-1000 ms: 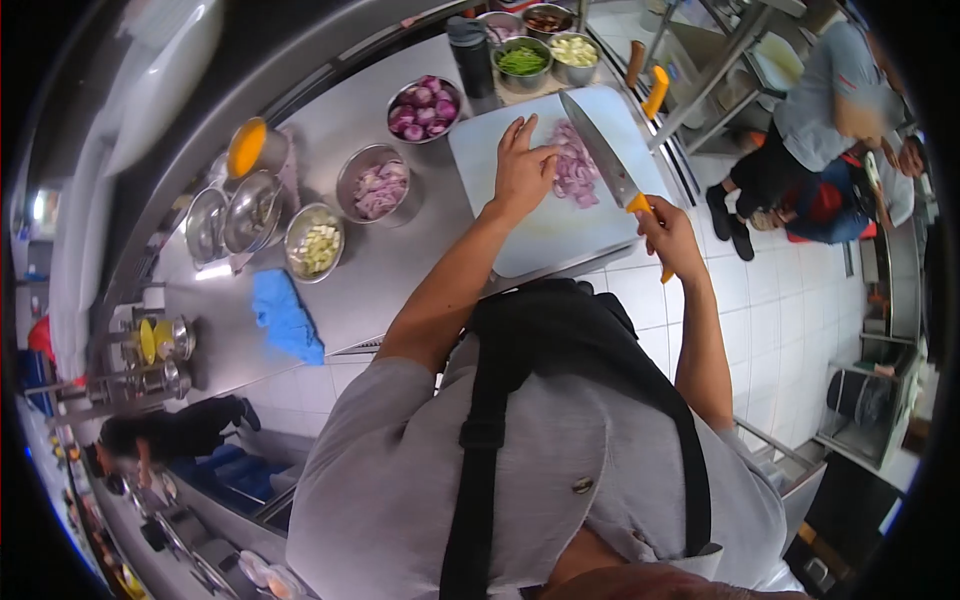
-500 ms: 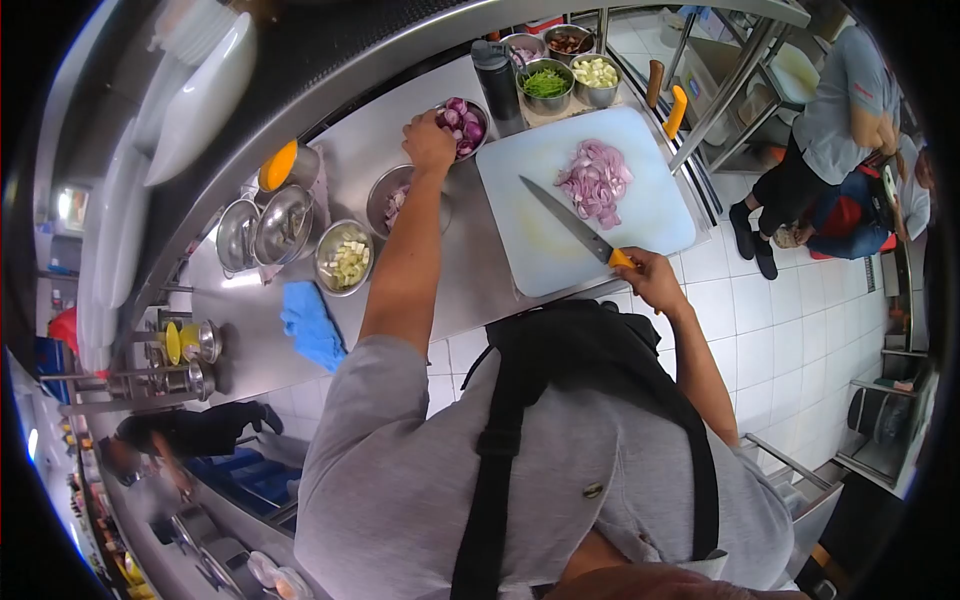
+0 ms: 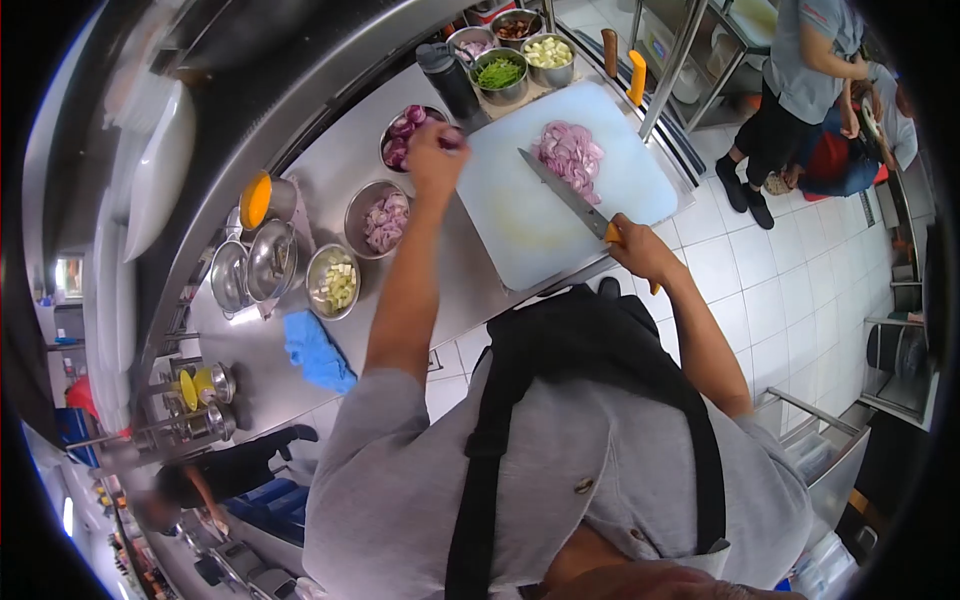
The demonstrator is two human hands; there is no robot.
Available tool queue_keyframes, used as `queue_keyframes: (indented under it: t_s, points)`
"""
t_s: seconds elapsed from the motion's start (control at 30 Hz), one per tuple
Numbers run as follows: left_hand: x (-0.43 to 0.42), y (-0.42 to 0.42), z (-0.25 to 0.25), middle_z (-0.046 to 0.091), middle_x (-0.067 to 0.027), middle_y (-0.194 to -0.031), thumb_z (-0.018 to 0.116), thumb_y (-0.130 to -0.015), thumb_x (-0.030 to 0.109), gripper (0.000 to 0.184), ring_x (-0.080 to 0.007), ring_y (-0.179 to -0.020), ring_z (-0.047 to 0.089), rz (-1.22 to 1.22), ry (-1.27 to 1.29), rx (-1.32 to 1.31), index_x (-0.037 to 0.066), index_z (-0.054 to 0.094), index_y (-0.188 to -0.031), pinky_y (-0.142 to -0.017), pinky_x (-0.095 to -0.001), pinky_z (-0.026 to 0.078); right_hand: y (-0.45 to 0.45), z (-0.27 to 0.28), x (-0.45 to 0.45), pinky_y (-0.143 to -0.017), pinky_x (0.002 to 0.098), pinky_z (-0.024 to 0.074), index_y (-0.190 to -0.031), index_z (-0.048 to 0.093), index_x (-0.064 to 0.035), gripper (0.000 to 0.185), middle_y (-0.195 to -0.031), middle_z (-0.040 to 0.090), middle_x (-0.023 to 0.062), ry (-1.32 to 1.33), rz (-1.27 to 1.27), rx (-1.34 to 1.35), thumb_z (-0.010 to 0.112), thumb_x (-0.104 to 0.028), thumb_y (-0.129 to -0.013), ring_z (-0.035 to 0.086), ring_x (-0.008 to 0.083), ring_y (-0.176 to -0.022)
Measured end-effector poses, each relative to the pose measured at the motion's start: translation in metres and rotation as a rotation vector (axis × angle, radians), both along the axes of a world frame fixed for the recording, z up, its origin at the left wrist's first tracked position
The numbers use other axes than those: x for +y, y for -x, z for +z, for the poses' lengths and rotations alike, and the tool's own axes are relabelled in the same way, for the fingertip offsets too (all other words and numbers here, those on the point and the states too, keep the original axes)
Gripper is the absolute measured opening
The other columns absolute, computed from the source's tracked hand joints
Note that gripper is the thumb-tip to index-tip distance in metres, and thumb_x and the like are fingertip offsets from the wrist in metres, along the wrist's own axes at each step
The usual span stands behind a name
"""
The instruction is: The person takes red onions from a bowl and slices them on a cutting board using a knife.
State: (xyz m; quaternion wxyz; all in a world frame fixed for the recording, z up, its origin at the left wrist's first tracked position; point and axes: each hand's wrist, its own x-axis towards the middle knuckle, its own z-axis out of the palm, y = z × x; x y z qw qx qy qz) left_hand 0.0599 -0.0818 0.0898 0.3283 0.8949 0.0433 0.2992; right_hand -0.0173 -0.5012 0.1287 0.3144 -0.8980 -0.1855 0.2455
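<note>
My left hand [image 3: 437,160] is closed on a piece of red onion [image 3: 453,138], between the bowl of peeled red onions [image 3: 405,135] and the white cutting board [image 3: 510,225]. In my right hand [image 3: 640,248] is the yellow handle of a kitchen knife [image 3: 575,203]. Its blade lies over the board, pointing up and left. Beside the blade is a pile of sliced red onion [image 3: 567,160]. A second metal bowl holds more sliced onion [image 3: 385,222], left of my forearm, and a smaller bowl holds pale chopped vegetable pieces [image 3: 338,285].
Several small containers, one with chopped greens [image 3: 498,73], stand behind the board beside a dark tumbler [image 3: 447,82]. Two more handles [image 3: 637,78] stick up at the board's far corner. A blue cloth [image 3: 318,350] lies at the counter edge. Other people [image 3: 800,90] are at the right and lower left.
My left hand has come out of the onion bowl and moved right toward the board with a piece of onion. My right hand still holds the knife over the board. The view has shifted slightly.
</note>
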Motion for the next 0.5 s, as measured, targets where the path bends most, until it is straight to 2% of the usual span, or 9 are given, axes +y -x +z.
queue_keyframes:
  t_s: [0.07,0.2,0.37,0.43,0.5]
  points:
    - [-0.057,0.039,-0.01,0.071,-0.0095,-0.097,0.094,-0.07,0.02,0.043,-0.0301,-0.096,0.069,-0.132,0.167,0.138,0.01,0.071,-0.105,-0.087,-0.042,0.057,0.002,-0.007,0.007,-0.083,0.0587,0.0527,-0.119,0.054,0.0025,0.03,-0.092,0.07,0.0345,-0.012,0.009,-0.049,0.062,-0.018,-0.098,0.069,0.0529,-0.094]
    - [-0.118,0.091,-0.031,0.07,-0.0101,-0.102,0.094,-0.071,0.021,0.044,-0.03,-0.095,0.069,-0.077,0.211,0.253,0.006,0.07,-0.105,-0.087,-0.0421,0.057,0.008,-0.009,0.034,-0.083,0.0615,0.0517,-0.125,0.052,0.0024,0.035,-0.091,0.071,0.0319,-0.012,-0.003,-0.149,0.061,-0.019,-0.099,0.069,0.0526,-0.091]
    - [-0.113,0.099,-0.024,0.07,-0.0109,-0.107,0.091,-0.075,0.013,0.04,-0.0264,-0.093,0.07,-0.119,0.068,0.038,0.007,0.071,-0.11,-0.08,-0.0372,0.059,0.005,-0.037,0.045,-0.085,0.0609,0.0534,-0.128,0.05,0.0028,0.039,-0.093,0.073,0.0296,0.031,0.092,-0.271,0.062,-0.021,-0.1,0.07,0.0511,-0.092]
    - [-0.099,0.097,-0.031,0.069,-0.0117,-0.106,0.088,-0.079,0.008,0.033,-0.0267,-0.093,0.071,-0.22,0.035,0.036,0.006,0.072,-0.107,-0.079,-0.0374,0.06,0.008,-0.02,0.05,-0.085,0.061,0.0537,-0.127,0.051,0.0024,0.038,-0.093,0.073,0.0289,0.051,0.093,-0.259,0.063,-0.022,-0.1,0.07,0.0509,-0.093]
    - [-0.092,0.096,-0.031,0.069,-0.0118,-0.106,0.083,-0.081,0.003,0.025,-0.0262,-0.093,0.072,-0.325,0.108,0.091,0.005,0.073,-0.103,-0.08,-0.0366,0.06,0.008,0.004,0.052,-0.084,0.0613,0.0539,-0.126,0.051,0.002,0.038,-0.093,0.073,0.0281,0.082,0.092,-0.22,0.064,-0.023,-0.101,0.07,0.0507,-0.093]
